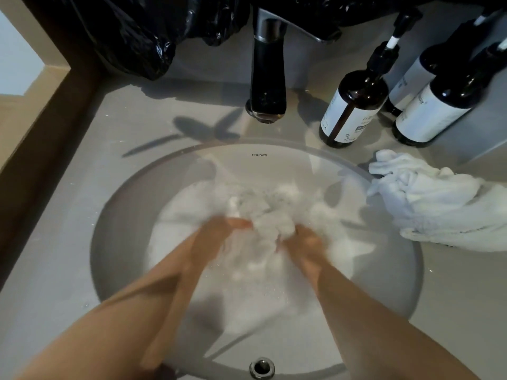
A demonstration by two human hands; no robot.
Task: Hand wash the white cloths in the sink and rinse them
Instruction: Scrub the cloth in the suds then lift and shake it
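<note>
Round white sink (123,187) set in a grey counter (71,229), holding cloudy water. Wet cloth (263,215), white, lies bunched in the water at the middle of the sink, partly under the surface. Left hand (216,234) and right hand (304,245) are both in the water, one on each side of the bunch, fingers curled into it and gripping it between them. Motion blur hides the single fingers, so the exact hold cannot be read. Second cloth (439,204), white and crumpled, lies on the counter at the right, its near edge hanging over the sink's rim. Black tap (267,72) stands behind the sink; no water runs from it. Three dark bottles with white labels stand right of the tap: a pump bottle (354,105) nearest, two more (439,105) behind it. Black plastic bag (137,31) lies along the back edge of the counter.
</note>
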